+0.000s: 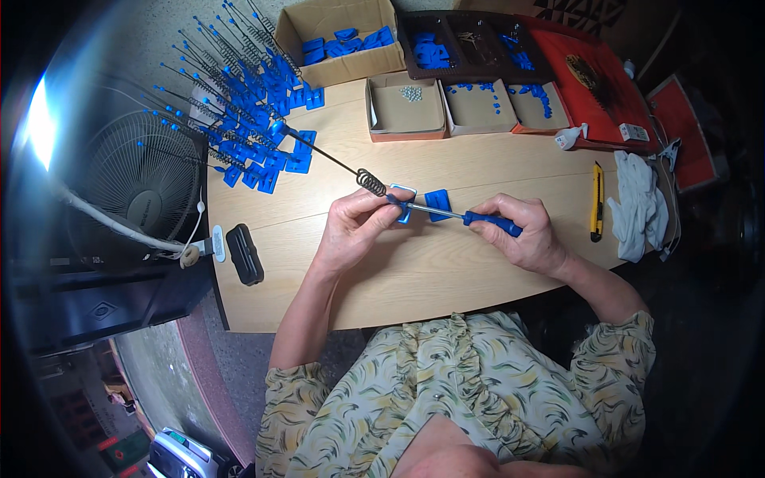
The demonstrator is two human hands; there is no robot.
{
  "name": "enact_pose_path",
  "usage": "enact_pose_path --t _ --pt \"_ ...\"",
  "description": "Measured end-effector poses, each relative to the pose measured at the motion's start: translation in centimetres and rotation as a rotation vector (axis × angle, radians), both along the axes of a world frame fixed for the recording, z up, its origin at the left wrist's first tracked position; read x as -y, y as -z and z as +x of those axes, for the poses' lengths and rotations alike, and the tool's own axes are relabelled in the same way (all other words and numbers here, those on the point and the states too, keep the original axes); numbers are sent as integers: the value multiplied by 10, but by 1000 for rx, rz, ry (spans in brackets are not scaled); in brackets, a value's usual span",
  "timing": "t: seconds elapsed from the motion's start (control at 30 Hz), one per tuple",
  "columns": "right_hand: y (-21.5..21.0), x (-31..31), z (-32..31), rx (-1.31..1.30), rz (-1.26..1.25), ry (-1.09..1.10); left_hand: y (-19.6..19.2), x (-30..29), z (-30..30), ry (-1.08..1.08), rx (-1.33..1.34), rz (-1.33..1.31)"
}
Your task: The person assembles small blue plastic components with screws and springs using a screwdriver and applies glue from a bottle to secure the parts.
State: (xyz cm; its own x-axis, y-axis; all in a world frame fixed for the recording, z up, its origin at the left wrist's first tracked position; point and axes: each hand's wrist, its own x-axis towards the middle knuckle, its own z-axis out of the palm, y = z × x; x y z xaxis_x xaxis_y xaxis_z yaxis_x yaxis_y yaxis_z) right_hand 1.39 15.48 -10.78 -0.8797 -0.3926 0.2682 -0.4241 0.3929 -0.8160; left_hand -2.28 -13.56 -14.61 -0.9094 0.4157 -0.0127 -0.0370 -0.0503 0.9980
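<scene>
Over the middle of the table, my left hand pinches a blue plastic base piece fixed to a dark coil spring. From the spring a thin black rod runs up and left to a blue ball tip. My right hand is closed round the blue handle of a screwdriver. The screwdriver's metal shaft points left, its tip at the base piece beside my left fingertips. Just behind the shaft, another flat blue piece lies on the table. My fingers partly hide the joint.
Many similar spring rods with blue bases crowd the back left. Behind are a cardboard box, a dark divided tray and small open boxes. A yellow cutter and white gloves lie right; a black case and fan left.
</scene>
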Motion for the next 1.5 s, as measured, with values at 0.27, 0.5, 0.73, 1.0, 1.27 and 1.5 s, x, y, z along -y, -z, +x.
enact_pose_path --t 0.27,0.5,0.73,1.0,1.27,1.5 --pt "-5 1 2 133 -21 16 3 1 0 -10 -14 42" --pt "13 -10 -2 55 54 67 6 -10 -2 -70 74 9" --pt "40 -92 -31 -420 379 334 17 -1 -16 -301 138 35" --pt "53 -127 -43 -407 643 435 21 -6 -18 -434 114 55" --pt "-10 20 -72 29 95 252 22 -1 -21 -525 -113 -98" --pt "-54 128 -114 6 -79 -147 20 11 -26 -545 -127 -124"
